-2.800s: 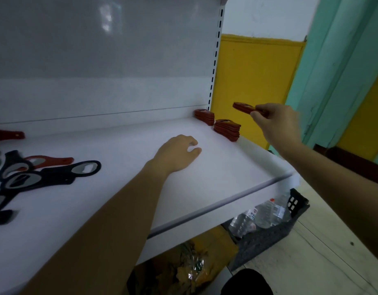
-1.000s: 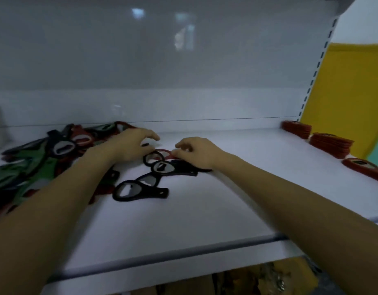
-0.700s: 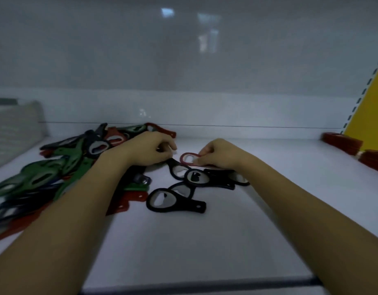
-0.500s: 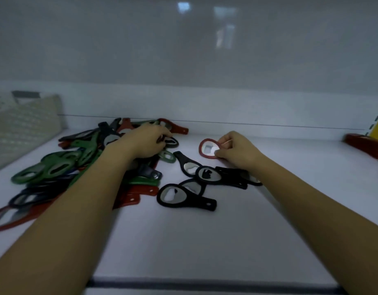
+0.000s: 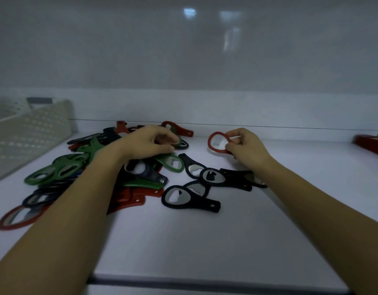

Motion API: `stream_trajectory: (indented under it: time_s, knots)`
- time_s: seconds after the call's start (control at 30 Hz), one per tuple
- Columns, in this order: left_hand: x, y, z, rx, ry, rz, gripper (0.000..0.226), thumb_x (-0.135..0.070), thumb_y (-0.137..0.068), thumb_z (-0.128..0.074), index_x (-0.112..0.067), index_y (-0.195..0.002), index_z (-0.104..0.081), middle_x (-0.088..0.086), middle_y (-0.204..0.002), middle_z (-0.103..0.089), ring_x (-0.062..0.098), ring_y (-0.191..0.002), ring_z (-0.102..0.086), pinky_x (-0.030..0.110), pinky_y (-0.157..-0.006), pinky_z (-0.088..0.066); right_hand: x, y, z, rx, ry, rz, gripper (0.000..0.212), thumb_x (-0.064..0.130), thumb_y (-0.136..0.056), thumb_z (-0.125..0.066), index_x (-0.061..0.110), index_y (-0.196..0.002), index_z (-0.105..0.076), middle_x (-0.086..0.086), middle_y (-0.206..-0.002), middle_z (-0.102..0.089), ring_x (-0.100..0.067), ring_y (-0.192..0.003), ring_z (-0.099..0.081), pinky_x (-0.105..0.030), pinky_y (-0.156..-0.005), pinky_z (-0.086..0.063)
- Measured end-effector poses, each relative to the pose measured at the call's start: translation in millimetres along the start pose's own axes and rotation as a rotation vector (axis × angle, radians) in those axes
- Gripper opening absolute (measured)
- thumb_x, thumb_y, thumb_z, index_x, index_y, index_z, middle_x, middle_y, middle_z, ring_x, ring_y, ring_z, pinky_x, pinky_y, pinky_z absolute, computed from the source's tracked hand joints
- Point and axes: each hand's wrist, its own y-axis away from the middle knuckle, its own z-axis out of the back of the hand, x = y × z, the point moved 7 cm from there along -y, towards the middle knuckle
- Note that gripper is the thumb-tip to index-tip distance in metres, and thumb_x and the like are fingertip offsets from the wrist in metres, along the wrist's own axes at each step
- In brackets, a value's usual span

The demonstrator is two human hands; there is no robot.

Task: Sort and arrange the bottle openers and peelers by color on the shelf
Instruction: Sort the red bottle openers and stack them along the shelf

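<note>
- Right grip (image 5: 246,151) pinches a red bottle opener (image 5: 217,143) by its thin end. The round head looks tipped up, just over the shelf (image 5: 205,241) near the back wall.
- Left grip (image 5: 147,143) sits curled on top of the mixed pile (image 5: 88,167) of green, red and dark openers. I cannot tell if it holds one.
- I think the red one should go to the red stack (image 5: 370,143) at the far right edge, well apart from here.
- Lift it up first so it does not drag over the black openers (image 5: 213,177) lying just beside the right grip.
- Lay it flat on the stack, facing the same way as the others.
- Pressing down on the pile with the left grip would stop the others from sliding.
- Each opener is flat and thin, like a teardrop. It has a round head, a shiny metal plate in the middle and a short handle with a little hole.
- The rims look smooth, and the white shelf looks smooth too, so they may slip.
- A pale basket (image 5: 30,133) with tiny holes stands at the left.
</note>
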Motion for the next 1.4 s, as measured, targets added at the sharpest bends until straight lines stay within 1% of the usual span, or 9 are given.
stream_trajectory:
  time_s: [0.23,0.43,0.57,0.73,0.8,0.9,1.0,1.2,1.4]
  knots:
    - [3,-1,-2,-0.022,-0.164,0.051,0.039,-0.025,-0.092,-0.052,-0.023,-0.131,-0.050,-0.001,-0.134,-0.052,0.013,-0.119,-0.047,0.024,-0.096,-0.033,3,3,-1,-0.008,-0.042,0.002,0.023,0.008,-0.088,-0.053,0.016,-0.109,-0.053,0.004,-0.077,-0.057,-0.007,-0.067,-0.051,-0.018,-0.064,-0.041]
    - [19,-9,8,-0.142,-0.374,0.193,0.043,-0.024,-0.097,-0.038,-0.014,-0.138,-0.042,0.014,-0.141,-0.036,0.030,-0.125,-0.040,0.037,-0.103,-0.034,6,5,-4,-0.012,-0.045,0.024,0.020,0.007,-0.088,-0.053,0.018,-0.105,-0.053,0.005,-0.076,-0.056,-0.006,-0.066,-0.051,-0.018,-0.062,-0.040]
    - [25,-15,0,-0.014,-0.475,0.196,0.050,-0.029,-0.096,-0.041,-0.021,-0.144,-0.033,0.010,-0.150,-0.032,0.027,-0.136,-0.032,0.039,-0.111,-0.028,6,7,-7,-0.007,-0.066,0.022,0.020,0.007,-0.088,-0.053,0.018,-0.105,-0.053,0.005,-0.076,-0.056,-0.006,-0.068,-0.052,-0.017,-0.061,-0.040]
    - [16,-16,-8,0.019,-0.499,0.104,0.039,-0.036,-0.095,-0.043,-0.050,-0.131,-0.042,0.002,-0.152,-0.026,0.024,-0.141,-0.020,0.052,-0.114,-0.016,5,6,-7,0.004,-0.038,0.031,0.021,0.006,-0.088,-0.052,0.019,-0.103,-0.053,0.004,-0.078,-0.056,-0.007,-0.070,-0.052,-0.017,-0.062,-0.041]
    - [10,-16,-11,0.032,-0.462,0.077,0.039,-0.034,-0.097,-0.039,-0.050,-0.132,-0.042,0.000,-0.153,-0.024,0.022,-0.142,-0.017,0.054,-0.114,-0.013,5,6,-7,0.008,-0.027,0.036,0.021,0.006,-0.087,-0.052,0.019,-0.103,-0.054,0.005,-0.078,-0.056,-0.006,-0.070,-0.052,-0.017,-0.061,-0.040]
    - [13,-18,-8,0.005,-0.463,0.115,0.048,-0.029,-0.099,-0.028,-0.038,-0.146,-0.021,-0.001,-0.156,-0.020,0.021,-0.142,-0.019,0.050,-0.115,-0.016,5,6,-7,0.008,-0.025,0.038,0.021,0.006,-0.087,-0.052,0.020,-0.103,-0.054,0.005,-0.078,-0.056,-0.007,-0.071,-0.052,-0.019,-0.064,-0.042]
    - [25,-18,-4,0.018,-0.516,0.214,0.057,-0.032,-0.098,-0.033,-0.023,-0.150,-0.012,0.004,-0.157,-0.016,0.023,-0.142,-0.019,0.043,-0.116,-0.018,6,7,-8,0.013,-0.023,0.040,0.021,0.006,-0.087,-0.052,0.020,-0.102,-0.054,0.004,-0.079,-0.057,-0.009,-0.073,-0.053,-0.018,-0.064,-0.042]
    - [23,-16,-2,0.026,-0.494,0.238,0.051,-0.038,-0.095,-0.041,-0.019,-0.142,-0.036,0.009,-0.144,-0.036,0.026,-0.131,-0.035,0.039,-0.108,-0.030,4,6,-8,0.010,-0.055,0.026,0.021,0.005,-0.087,-0.052,0.019,-0.103,-0.055,0.004,-0.078,-0.058,-0.008,-0.072,-0.054,-0.020,-0.066,-0.043]
    - [18,-10,10,-0.019,-0.287,0.189,0.043,-0.016,-0.097,-0.042,-0.016,-0.140,-0.040,0.010,-0.143,-0.041,0.024,-0.125,-0.042,0.028,-0.101,-0.031,3,6,-9,0.013,-0.057,0.025,0.021,0.005,-0.087,-0.053,0.020,-0.102,-0.054,0.005,-0.078,-0.058,-0.009,-0.074,-0.055,-0.022,-0.070,-0.044]
